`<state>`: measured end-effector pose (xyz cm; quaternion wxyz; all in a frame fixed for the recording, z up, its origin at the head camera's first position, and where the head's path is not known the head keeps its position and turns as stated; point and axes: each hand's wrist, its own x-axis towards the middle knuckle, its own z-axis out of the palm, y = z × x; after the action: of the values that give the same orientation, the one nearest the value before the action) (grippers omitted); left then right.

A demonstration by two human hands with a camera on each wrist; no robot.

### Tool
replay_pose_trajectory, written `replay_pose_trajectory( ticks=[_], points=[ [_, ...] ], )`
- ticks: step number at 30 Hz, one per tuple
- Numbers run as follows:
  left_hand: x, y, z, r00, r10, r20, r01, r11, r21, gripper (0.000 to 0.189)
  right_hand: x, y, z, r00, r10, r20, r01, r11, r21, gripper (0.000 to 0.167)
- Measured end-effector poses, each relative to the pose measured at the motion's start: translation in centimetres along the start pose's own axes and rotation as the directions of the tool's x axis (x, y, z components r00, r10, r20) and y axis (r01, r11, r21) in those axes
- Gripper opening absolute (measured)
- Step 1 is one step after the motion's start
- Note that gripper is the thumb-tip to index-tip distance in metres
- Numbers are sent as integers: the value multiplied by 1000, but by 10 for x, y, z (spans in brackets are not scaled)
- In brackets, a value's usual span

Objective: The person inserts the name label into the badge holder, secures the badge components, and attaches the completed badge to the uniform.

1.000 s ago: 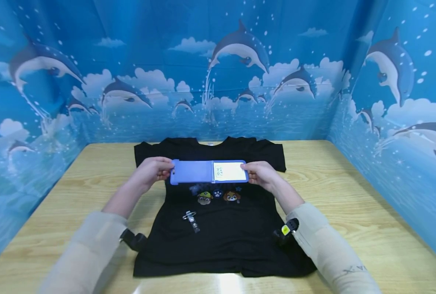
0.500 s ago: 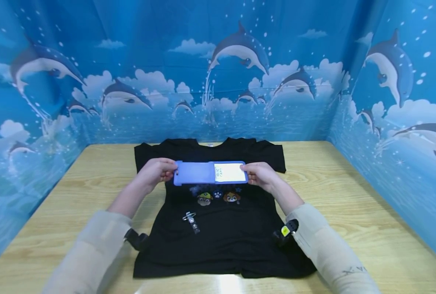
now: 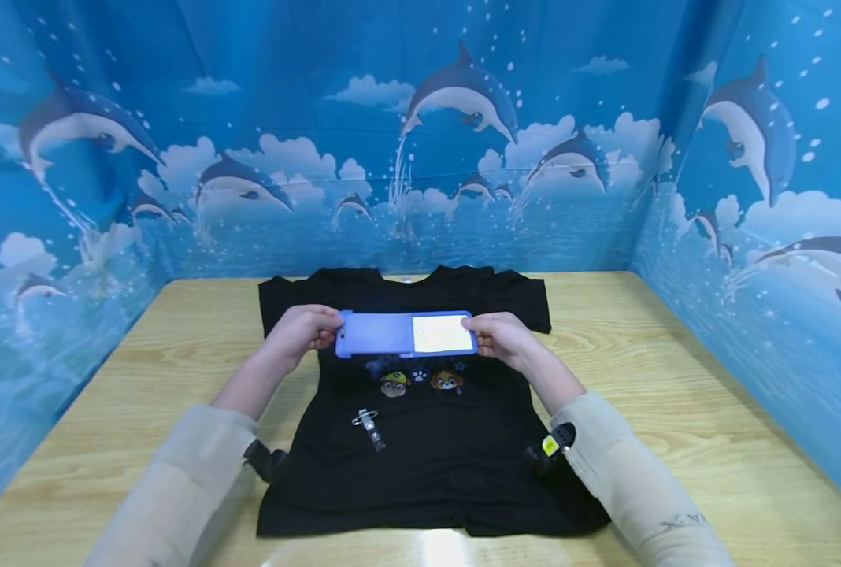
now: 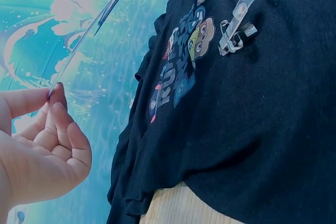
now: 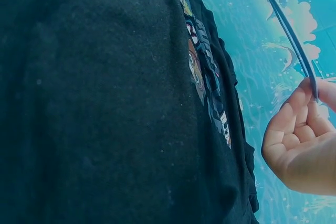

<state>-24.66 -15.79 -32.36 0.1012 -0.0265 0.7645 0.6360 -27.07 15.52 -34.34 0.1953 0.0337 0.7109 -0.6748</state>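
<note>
Stretched between both hands is a blue-violet ID card holder (image 3: pixel 376 334), unfolded flat, with a bright white card (image 3: pixel 442 334) in its right half. My left hand (image 3: pixel 304 331) pinches the left end, near a small slot, between thumb and fingers. At the opposite end my right hand (image 3: pixel 503 336) pinches the edge, its thumb over the card's corner. Both wrist views show the holder edge-on as a thin strip, raised above the black T-shirt (image 3: pixel 420 465). A clear strap clip with a metal safety pin (image 3: pixel 368 428) lies on the shirt's front, lower left.
The T-shirt lies spread on a light wooden table (image 3: pixel 676 378), neckline facing away, with cartoon dogs (image 3: pixel 420 381) printed on the chest. A blue dolphin-print curtain (image 3: pixel 321 157) stands behind and along both sides of the table.
My left hand has shifted slightly right with its end of the holder, then stayed there. The card's printed lettering has faded into glare. My right hand has barely moved.
</note>
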Motion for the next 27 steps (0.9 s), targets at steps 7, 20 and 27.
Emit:
replay_pose_trajectory(
  ticks=[7,20,27],
  points=[
    [0,-1,0,1000,-1,-6,1,1000,22,20,-1,-1,0,1000,-10,2,10,1000,-7,37],
    [2,-3,4,1000,-23,-11,24,999,24,19,-1,-1,0,1000,-4,13,4,1000,0,37],
    [1,-2,4,999,-20,-29,21,999,48,19,0,-1,-1,1000,-7,22,7,1000,4,37]
  ],
)
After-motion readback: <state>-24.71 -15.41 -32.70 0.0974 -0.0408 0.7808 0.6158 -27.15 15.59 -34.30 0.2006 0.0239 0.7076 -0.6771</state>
